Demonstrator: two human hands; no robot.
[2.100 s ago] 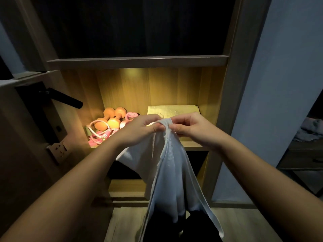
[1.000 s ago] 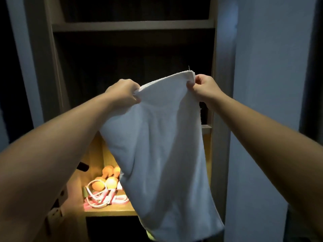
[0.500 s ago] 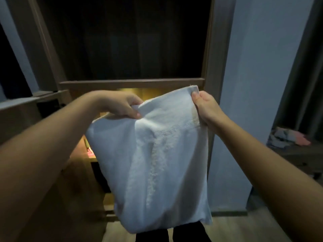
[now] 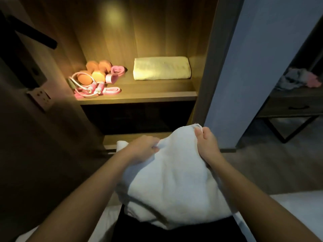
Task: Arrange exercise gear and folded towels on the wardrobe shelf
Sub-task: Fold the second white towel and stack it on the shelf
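Note:
A white towel lies bunched over my lap, low in the head view. My left hand grips its upper left edge and my right hand pinches its upper right corner. Above them, the lit wardrobe shelf holds a folded yellow towel on its right side. On the shelf's left side sit orange dumbbells, a pink and white jump rope and pink bands.
An open wardrobe door with a black handle stands at the left. A dark lower compartment lies under the lit shelf. A blue-grey wall panel is at the right, and beyond it a dark table carries crumpled clothes.
The towel has come down from held up in front of the wardrobe to my lap. Both hands lowered with it, and the lit shelf has come back into view.

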